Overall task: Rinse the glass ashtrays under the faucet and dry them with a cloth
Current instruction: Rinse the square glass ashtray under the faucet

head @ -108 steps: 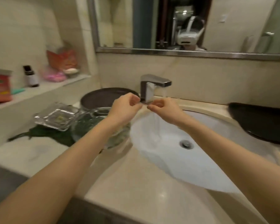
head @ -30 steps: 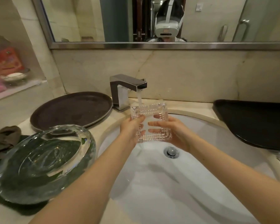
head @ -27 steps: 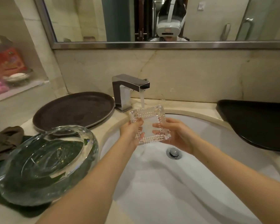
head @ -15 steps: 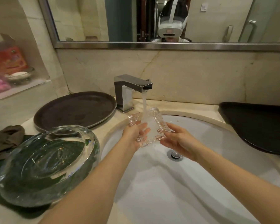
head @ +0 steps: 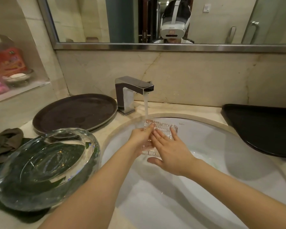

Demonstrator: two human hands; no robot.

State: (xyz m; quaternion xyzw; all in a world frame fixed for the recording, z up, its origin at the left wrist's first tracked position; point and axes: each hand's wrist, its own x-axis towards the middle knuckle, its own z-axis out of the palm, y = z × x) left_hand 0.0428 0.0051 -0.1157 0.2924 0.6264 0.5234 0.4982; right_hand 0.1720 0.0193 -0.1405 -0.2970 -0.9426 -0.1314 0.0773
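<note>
A square cut-glass ashtray [head: 163, 128] lies nearly flat over the white sink [head: 221, 162], under the water running from the chrome faucet [head: 132, 90]. My left hand [head: 141, 138] grips its left edge from below, thumb on the rim. My right hand [head: 168, 151] lies on top of it with straight fingers spread over the glass. A large round glass ashtray [head: 45, 166] rests on a dark green cloth [head: 28, 215] on the counter to the left. A crumpled brown cloth [head: 5, 142] lies at the far left.
A round dark tray [head: 74, 111] sits left of the faucet and a black tray [head: 261, 128] sits at the right on the marble counter. A wall niche at the upper left holds a red packet [head: 7, 61] and a small dish. A mirror spans the wall above.
The square ashtray has been tipped from tilted upright to nearly flat and lowered into the stream. My right hand moved from under its edge onto its top.
</note>
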